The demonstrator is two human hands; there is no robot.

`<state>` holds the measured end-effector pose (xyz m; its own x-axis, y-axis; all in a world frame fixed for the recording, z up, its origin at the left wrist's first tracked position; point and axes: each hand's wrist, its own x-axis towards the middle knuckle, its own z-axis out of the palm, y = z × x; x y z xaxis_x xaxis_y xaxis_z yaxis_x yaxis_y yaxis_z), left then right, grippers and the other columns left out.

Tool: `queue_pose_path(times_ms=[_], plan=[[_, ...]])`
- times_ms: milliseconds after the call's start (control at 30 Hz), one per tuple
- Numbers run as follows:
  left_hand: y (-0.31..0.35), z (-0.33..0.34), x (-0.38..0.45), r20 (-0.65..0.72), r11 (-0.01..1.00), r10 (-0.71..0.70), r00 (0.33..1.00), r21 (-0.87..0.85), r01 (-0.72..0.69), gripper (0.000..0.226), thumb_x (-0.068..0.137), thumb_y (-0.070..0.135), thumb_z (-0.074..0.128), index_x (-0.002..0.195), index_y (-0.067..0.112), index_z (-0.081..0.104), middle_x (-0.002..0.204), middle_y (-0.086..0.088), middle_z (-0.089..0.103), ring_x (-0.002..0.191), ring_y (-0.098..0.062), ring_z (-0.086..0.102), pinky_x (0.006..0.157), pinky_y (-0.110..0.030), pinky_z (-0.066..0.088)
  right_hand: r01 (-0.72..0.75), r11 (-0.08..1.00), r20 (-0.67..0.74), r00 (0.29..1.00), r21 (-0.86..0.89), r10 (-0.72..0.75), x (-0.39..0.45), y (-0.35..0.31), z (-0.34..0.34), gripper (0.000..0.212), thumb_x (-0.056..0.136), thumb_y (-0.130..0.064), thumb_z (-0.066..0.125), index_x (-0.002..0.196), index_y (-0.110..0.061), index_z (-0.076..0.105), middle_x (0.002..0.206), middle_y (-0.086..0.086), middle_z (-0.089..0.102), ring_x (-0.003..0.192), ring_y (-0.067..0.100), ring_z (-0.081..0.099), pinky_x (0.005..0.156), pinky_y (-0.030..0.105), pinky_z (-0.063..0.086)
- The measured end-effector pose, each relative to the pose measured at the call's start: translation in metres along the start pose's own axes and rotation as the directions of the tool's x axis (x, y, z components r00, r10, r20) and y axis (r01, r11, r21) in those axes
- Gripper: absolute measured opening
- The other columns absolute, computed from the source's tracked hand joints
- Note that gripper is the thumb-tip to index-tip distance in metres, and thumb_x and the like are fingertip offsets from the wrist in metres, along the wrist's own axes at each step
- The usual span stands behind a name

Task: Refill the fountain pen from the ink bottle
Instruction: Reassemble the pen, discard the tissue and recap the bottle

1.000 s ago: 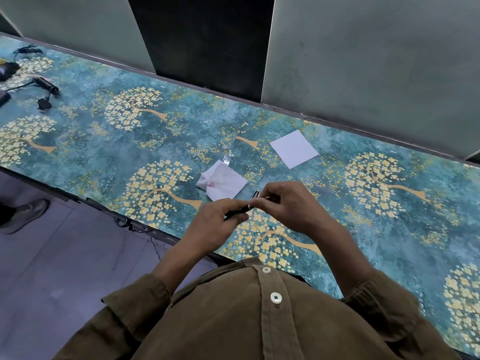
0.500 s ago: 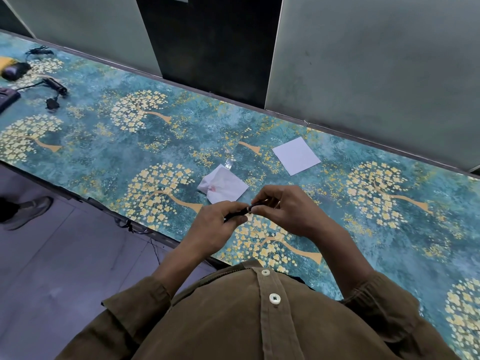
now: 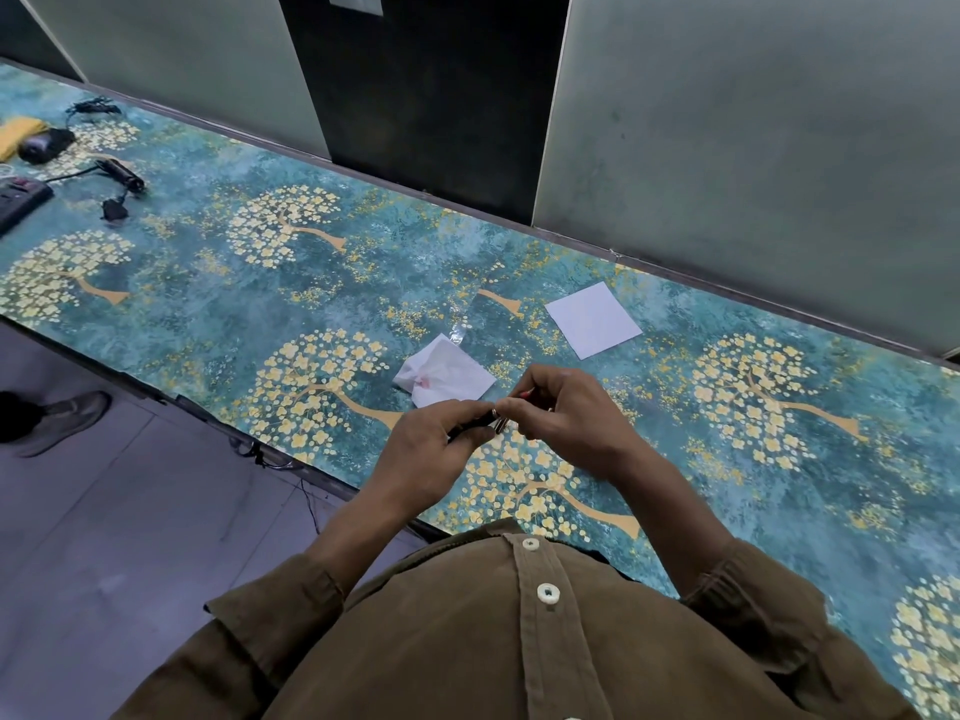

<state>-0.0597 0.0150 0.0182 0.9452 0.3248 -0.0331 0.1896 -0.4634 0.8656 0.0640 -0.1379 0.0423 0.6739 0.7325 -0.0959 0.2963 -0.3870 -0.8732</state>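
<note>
A dark fountain pen (image 3: 480, 424) with a metal ring is held over the near edge of the table, between both hands. My left hand (image 3: 434, 449) grips the pen's dark barrel. My right hand (image 3: 561, 415) pinches the other end, where a thin reddish part shows above the fingers. Most of the pen is hidden by the fingers. A crumpled white tissue (image 3: 444, 379) with a small red stain lies just beyond the hands. No ink bottle is in view.
A square white paper (image 3: 592, 319) lies at the back right. The table (image 3: 260, 314) has a teal cover with golden trees. Dark cables and gadgets (image 3: 117, 176) sit far left. A shoe (image 3: 57, 420) stands on the floor at left.
The hands stay together on the pen near the same spot. The camera view has tilted, so more of the wall shows.
</note>
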Motion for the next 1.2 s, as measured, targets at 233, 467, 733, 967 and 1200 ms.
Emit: queue_pose_path(times_ms=[233, 467, 733, 967, 1200], plan=[[0.006, 0.002, 0.002, -0.045, 1.000, -0.002, 0.999, -0.003, 0.002, 0.031, 0.087, 0.016, 0.074, 0.117, 0.022, 0.073, 0.085, 0.019, 0.069, 0.077, 0.010, 0.064, 0.069, -0.012, 0.051, -0.035, 0.995, -0.073, 0.996, 0.096, 0.042, 0.002, -0.001, 0.003, 0.025, 0.085, -0.039, 0.077, 0.077, -0.020, 0.064, 0.063, -0.003, 0.067, 0.053, 0.009, 0.063, 0.056, 0.035, 0.051], [0.003, 0.003, 0.005, -0.046, 0.999, -0.046, 0.998, 0.003, 0.046, 0.025, 0.088, 0.019, 0.073, 0.113, 0.023, 0.075, 0.079, 0.020, 0.069, 0.072, 0.003, 0.064, 0.064, -0.013, 0.049, -0.032, 0.953, -0.021, 0.999, 0.302, 0.040, 0.002, 0.003, 0.001, 0.004, 0.091, -0.011, 0.071, 0.094, -0.008, 0.070, 0.068, -0.006, 0.069, 0.060, 0.015, 0.067, 0.058, 0.033, 0.055], [0.003, 0.006, 0.005, -0.030, 0.998, -0.063, 0.998, -0.014, 0.063, 0.025, 0.089, 0.020, 0.072, 0.113, 0.025, 0.074, 0.082, 0.014, 0.071, 0.072, -0.008, 0.067, 0.067, -0.024, 0.054, -0.059, 0.945, -0.026, 0.997, 0.322, 0.072, 0.004, 0.006, 0.001, 0.017, 0.087, -0.019, 0.077, 0.098, -0.010, 0.068, 0.075, -0.004, 0.068, 0.061, 0.017, 0.067, 0.058, 0.036, 0.057], [0.001, 0.009, 0.008, -0.023, 0.997, -0.069, 0.997, -0.045, 0.068, 0.024, 0.089, 0.019, 0.071, 0.112, 0.027, 0.074, 0.083, 0.000, 0.075, 0.069, -0.011, 0.069, 0.069, -0.033, 0.056, -0.072, 0.942, -0.019, 0.996, 0.327, 0.083, 0.007, 0.009, 0.002, 0.009, 0.092, -0.009, 0.070, 0.095, -0.001, 0.073, 0.066, -0.012, 0.070, 0.056, 0.010, 0.063, 0.055, 0.029, 0.052], [0.004, 0.011, 0.012, 0.041, 0.994, -0.065, 0.997, -0.088, 0.068, 0.022, 0.095, 0.017, 0.064, 0.104, 0.036, 0.068, 0.084, 0.001, 0.074, 0.070, -0.012, 0.069, 0.072, -0.035, 0.057, -0.084, 0.917, -0.020, 0.995, 0.389, 0.100, 0.008, 0.010, -0.001, 0.009, 0.090, -0.011, 0.072, 0.098, -0.007, 0.073, 0.071, -0.007, 0.071, 0.060, 0.014, 0.065, 0.058, 0.033, 0.055]])
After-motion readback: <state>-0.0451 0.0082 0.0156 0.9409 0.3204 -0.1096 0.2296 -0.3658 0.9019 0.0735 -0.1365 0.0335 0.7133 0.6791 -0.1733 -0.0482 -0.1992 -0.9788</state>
